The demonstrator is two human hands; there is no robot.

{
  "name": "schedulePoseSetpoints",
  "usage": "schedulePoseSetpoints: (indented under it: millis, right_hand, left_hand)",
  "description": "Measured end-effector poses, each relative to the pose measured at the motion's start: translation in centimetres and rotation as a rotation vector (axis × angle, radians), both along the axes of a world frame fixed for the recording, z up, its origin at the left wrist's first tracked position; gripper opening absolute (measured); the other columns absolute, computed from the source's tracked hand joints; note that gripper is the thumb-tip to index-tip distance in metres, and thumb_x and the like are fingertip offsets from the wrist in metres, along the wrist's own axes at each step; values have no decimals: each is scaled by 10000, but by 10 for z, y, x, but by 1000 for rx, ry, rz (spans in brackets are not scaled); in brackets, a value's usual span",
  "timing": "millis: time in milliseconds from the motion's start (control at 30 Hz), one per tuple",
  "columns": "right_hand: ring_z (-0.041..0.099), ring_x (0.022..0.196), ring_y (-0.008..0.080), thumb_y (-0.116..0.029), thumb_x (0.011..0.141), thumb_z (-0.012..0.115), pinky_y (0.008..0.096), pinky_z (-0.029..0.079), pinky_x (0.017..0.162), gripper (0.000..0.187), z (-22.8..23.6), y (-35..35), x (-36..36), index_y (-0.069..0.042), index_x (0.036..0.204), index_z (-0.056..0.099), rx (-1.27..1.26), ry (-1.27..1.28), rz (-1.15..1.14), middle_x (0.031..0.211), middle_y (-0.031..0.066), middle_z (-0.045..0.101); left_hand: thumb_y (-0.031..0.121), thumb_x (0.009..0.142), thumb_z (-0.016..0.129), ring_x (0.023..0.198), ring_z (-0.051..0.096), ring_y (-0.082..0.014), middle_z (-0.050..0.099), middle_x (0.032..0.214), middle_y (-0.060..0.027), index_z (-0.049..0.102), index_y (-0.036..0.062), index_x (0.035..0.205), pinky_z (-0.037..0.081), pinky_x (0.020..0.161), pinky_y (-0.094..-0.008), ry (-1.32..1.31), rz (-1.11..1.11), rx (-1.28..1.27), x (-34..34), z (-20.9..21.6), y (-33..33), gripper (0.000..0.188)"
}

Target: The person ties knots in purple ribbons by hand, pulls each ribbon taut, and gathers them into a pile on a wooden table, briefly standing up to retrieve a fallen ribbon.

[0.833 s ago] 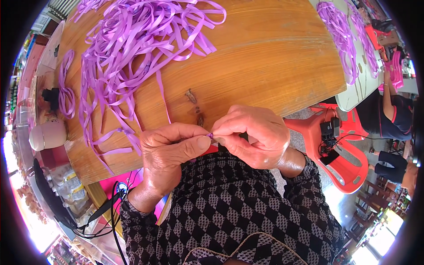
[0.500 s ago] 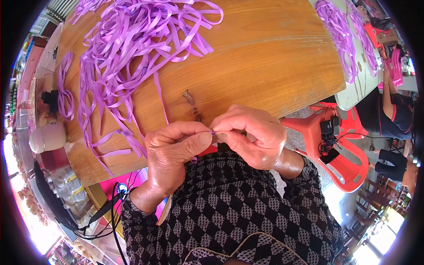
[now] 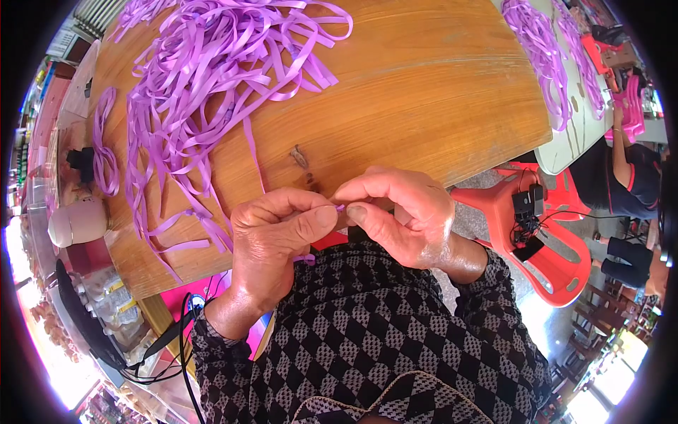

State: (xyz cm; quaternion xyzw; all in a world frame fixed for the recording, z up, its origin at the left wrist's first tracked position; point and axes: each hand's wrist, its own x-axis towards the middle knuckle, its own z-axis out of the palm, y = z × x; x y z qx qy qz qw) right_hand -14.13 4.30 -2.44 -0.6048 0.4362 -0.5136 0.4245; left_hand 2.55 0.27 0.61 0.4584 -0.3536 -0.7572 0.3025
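Observation:
Close in front of my body, my two hands meet just off the near edge of the wooden table [image 3: 424, 92]. My left hand [image 3: 272, 233] is closed, thumb pressed to forefinger on a narrow purple ribbon [image 3: 340, 208]. Only a tiny bit of it shows between the fingertips; a loose purple end [image 3: 305, 260] hangs beside the left palm. My right hand [image 3: 417, 219] pinches around the same bit, its thumb tip touching it and its forefinger arched above. A large tangled pile of purple ribbons [image 3: 205, 78] covers the table's left side, with one strand trailing toward my left hand.
A separate ribbon bundle [image 3: 106, 141] lies at the table's left edge, near a pale rounded jar [image 3: 78, 220]. Right of the table, a red plastic chair [image 3: 558, 265] holds black devices and cables. More ribbons [image 3: 540, 63] lie on a white table, where another person [image 3: 614, 177] sits.
My right thumb and forefinger have parted a little around the ribbon, and the right hand has shifted slightly left. The left hand keeps its pinch.

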Motion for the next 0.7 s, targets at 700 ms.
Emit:
schedulePoseSetpoints:
  millis: [700]
  right_hand:
    - [557,798,143,48,740,617,241,435,645,304,0,-6,-8,4,1032,545,109,-67,34,957,82,566]
  left_hand:
    - [70,759,655,519,458,-9,613,683,-7,636,-10,815,317,448,-149,-73,-48,-5,6,-7,-4,100]
